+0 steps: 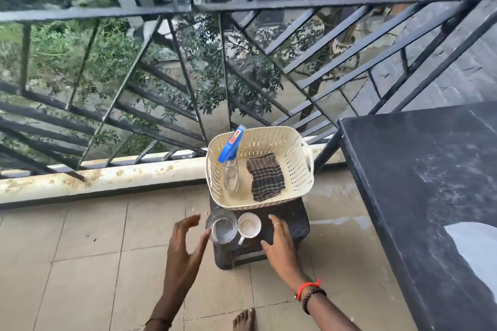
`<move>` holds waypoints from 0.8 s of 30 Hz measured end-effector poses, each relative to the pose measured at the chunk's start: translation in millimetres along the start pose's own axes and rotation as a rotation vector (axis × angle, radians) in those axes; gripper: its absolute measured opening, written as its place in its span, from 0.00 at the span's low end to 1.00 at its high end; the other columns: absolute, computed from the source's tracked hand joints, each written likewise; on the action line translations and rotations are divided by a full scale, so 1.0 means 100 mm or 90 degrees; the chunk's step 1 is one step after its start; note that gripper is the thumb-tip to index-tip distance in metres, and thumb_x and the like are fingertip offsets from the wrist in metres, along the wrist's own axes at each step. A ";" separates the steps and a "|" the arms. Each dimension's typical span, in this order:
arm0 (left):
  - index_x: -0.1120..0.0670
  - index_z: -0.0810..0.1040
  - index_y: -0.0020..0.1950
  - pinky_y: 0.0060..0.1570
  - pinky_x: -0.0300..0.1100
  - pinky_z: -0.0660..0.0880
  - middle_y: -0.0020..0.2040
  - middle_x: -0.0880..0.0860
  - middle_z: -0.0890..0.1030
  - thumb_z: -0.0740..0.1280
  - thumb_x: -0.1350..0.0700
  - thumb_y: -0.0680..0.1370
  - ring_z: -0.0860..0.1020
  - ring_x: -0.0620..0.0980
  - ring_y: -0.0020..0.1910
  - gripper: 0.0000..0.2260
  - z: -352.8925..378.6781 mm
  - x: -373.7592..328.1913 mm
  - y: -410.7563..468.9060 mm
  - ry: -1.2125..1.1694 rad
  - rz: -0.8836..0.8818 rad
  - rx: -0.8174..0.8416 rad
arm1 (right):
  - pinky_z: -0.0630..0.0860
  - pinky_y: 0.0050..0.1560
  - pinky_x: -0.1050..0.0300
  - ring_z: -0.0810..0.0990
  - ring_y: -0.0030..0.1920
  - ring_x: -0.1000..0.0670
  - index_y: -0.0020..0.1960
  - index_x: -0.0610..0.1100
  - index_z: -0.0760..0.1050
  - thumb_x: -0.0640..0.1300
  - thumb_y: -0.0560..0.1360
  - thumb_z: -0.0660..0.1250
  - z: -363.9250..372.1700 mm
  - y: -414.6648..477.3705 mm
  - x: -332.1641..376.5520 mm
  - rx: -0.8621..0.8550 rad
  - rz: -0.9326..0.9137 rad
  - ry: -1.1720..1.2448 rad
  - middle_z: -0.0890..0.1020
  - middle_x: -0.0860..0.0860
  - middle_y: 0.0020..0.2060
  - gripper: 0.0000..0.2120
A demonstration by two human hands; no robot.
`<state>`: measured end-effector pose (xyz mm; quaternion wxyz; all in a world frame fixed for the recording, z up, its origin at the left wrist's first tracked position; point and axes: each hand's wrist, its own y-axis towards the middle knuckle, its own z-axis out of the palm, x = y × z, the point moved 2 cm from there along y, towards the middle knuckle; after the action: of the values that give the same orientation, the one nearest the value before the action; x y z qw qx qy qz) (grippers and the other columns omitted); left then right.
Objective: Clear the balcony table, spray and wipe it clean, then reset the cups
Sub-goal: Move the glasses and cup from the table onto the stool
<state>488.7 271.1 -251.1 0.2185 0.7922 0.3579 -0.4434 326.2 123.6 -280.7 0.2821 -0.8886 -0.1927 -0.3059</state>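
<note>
A clear glass (222,226) and a small white cup (249,226) stand side by side on a low black stool (293,219). Behind them on the stool sits a cream basket (298,158) holding a spray bottle (230,161) with a blue trigger head and a dark checked cloth (265,177). My left hand (187,244) hovers open just left of the glass, fingers spread, its thumb close to the rim. My right hand (279,243) is open to the right of the white cup, over the stool's front edge. The black balcony table (419,183) stands at the right, its dusty top bare.
A black metal railing (172,105) runs behind the stool above a low stained kerb (107,177). Beige floor tiles (88,247) spread to the left and front. A wet patch lies between stool and table. My bare foot (244,320) shows at the bottom edge.
</note>
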 end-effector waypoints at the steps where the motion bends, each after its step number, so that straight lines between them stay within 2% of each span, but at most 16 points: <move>1: 0.47 0.74 0.57 0.53 0.34 0.72 0.55 0.42 0.77 0.68 0.51 0.76 0.75 0.37 0.54 0.11 -0.01 -0.12 0.02 -0.018 0.017 -0.007 | 0.59 0.64 0.69 0.67 0.68 0.51 0.71 0.42 0.62 0.35 0.74 0.67 -0.06 -0.05 0.05 -0.007 0.004 0.008 0.66 0.49 0.67 0.28; 3: 0.44 0.74 0.54 0.50 0.30 0.71 0.52 0.40 0.78 0.66 0.50 0.79 0.77 0.40 0.51 0.05 -0.01 -0.43 0.10 -0.052 0.042 -0.003 | 0.59 0.62 0.73 0.70 0.65 0.51 0.68 0.40 0.68 0.34 0.74 0.67 -0.28 -0.15 0.16 -0.036 0.002 0.038 0.70 0.50 0.62 0.23; 4: 0.45 0.75 0.54 0.48 0.30 0.71 0.51 0.39 0.79 0.63 0.48 0.78 0.78 0.40 0.50 0.06 0.01 -0.58 0.15 -0.068 0.046 0.008 | 0.61 0.61 0.73 0.72 0.62 0.52 0.65 0.40 0.70 0.34 0.74 0.66 -0.39 -0.20 0.21 -0.048 0.003 0.056 0.72 0.50 0.59 0.21; 7: 0.47 0.77 0.53 0.47 0.34 0.73 0.50 0.39 0.80 0.61 0.46 0.77 0.79 0.39 0.49 0.09 0.13 -1.03 0.32 -0.096 0.079 0.036 | 0.73 0.59 0.62 0.75 0.53 0.57 0.59 0.45 0.75 0.36 0.74 0.66 -0.74 -0.35 0.37 -0.102 0.008 0.093 0.75 0.56 0.52 0.15; 8: 0.47 0.77 0.52 0.48 0.34 0.73 0.50 0.39 0.80 0.61 0.47 0.78 0.79 0.39 0.49 0.08 0.19 -1.27 0.36 -0.105 0.099 0.063 | 0.75 0.56 0.61 0.76 0.50 0.58 0.58 0.46 0.75 0.37 0.74 0.66 -0.94 -0.44 0.40 -0.136 0.012 0.107 0.77 0.57 0.50 0.14; 9: 0.48 0.77 0.52 0.48 0.34 0.73 0.49 0.40 0.81 0.61 0.48 0.79 0.79 0.39 0.50 0.08 0.26 -1.45 0.39 -0.111 0.119 0.090 | 0.76 0.54 0.64 0.77 0.49 0.58 0.57 0.47 0.76 0.37 0.74 0.66 -1.09 -0.52 0.43 -0.155 0.016 0.122 0.78 0.57 0.49 0.13; 11: 0.49 0.77 0.52 0.48 0.36 0.73 0.47 0.42 0.81 0.60 0.48 0.80 0.78 0.42 0.49 0.08 0.40 -1.82 0.45 -0.101 0.177 0.135 | 0.73 0.49 0.73 0.78 0.47 0.58 0.56 0.45 0.77 0.35 0.74 0.65 -1.40 -0.66 0.47 -0.202 0.023 0.153 0.78 0.56 0.46 0.12; 12: 0.50 0.77 0.52 0.48 0.37 0.72 0.47 0.43 0.80 0.59 0.47 0.80 0.78 0.42 0.49 0.10 0.48 -2.03 0.45 -0.095 0.207 0.162 | 0.72 0.48 0.74 0.78 0.45 0.58 0.55 0.44 0.77 0.34 0.74 0.65 -1.58 -0.75 0.44 -0.237 0.031 0.173 0.78 0.57 0.44 0.12; 14: 0.49 0.77 0.52 0.47 0.33 0.72 0.47 0.40 0.79 0.58 0.45 0.80 0.77 0.39 0.48 0.12 0.68 -2.42 0.43 -0.100 0.242 0.216 | 0.74 0.50 0.69 0.78 0.44 0.56 0.54 0.42 0.78 0.31 0.73 0.65 -1.91 -0.95 0.36 -0.307 0.045 0.197 0.78 0.54 0.43 0.12; 16: 0.49 0.76 0.50 0.43 0.31 0.70 0.45 0.40 0.78 0.59 0.45 0.81 0.76 0.37 0.46 0.10 0.89 -2.79 0.35 -0.106 0.272 0.267 | 0.75 0.49 0.66 0.79 0.43 0.59 0.53 0.39 0.78 0.29 0.72 0.64 -2.21 -1.16 0.22 -0.374 0.068 0.225 0.79 0.50 0.43 0.12; 19: 0.52 0.76 0.46 0.45 0.29 0.67 0.42 0.45 0.78 0.60 0.51 0.82 0.73 0.40 0.42 0.09 1.19 -3.24 0.19 -0.084 0.354 0.342 | 0.73 0.44 0.69 0.78 0.41 0.67 0.51 0.38 0.77 0.26 0.71 0.63 -2.57 -1.53 -0.04 -0.489 0.114 0.281 0.80 0.50 0.42 0.13; 21: 0.54 0.78 0.47 0.47 0.32 0.68 0.43 0.48 0.78 0.59 0.50 0.81 0.74 0.42 0.44 0.12 1.41 -3.48 0.03 -0.074 0.400 0.398 | 0.72 0.44 0.74 0.77 0.41 0.66 0.48 0.41 0.78 0.28 0.70 0.64 -2.79 -1.82 -0.20 -0.592 0.137 0.267 0.81 0.50 0.41 0.12; 24: 0.57 0.79 0.46 0.49 0.37 0.69 0.43 0.51 0.78 0.58 0.46 0.81 0.75 0.46 0.45 0.17 1.76 -3.77 -0.28 -0.073 0.436 0.469 | 0.71 0.44 0.77 0.77 0.41 0.70 0.47 0.36 0.78 0.25 0.70 0.62 -3.04 -2.24 -0.52 -0.679 0.175 0.291 0.80 0.48 0.41 0.12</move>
<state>238.7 32.1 -17.8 0.0766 0.8629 -0.1151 -0.4861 39.8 98.3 -29.7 -0.1320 -0.8360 0.1698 -0.5048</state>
